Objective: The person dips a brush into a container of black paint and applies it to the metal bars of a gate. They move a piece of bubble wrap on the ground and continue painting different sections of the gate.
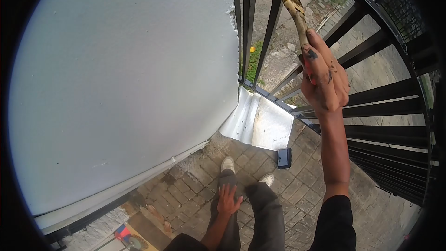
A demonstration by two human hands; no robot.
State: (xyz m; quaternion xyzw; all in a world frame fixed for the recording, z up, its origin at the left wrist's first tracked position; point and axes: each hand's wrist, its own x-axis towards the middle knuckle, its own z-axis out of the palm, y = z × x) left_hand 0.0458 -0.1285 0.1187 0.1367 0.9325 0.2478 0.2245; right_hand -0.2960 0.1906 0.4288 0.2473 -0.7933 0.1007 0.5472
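Note:
My right hand [325, 72] is raised at the upper right, its fingers wrapped round the wooden handle of a paintbrush [296, 13]. Dark paint coats the bristles, and dark smudges mark my fingers. The brush tip overlaps an upright bar of the black metal fence [371, 49] in this view. Lower down, my left hand [227, 201] lies flat on my trouser leg with its fingers spread and nothing in it.
A large pale wall or panel [125, 79] fills the left side. At the fence's foot lies a bent white sheet [267, 118], with a phone [284, 158] beside it on the brick paving [302, 195]. Red and blue items [123, 233] sit at the lower left.

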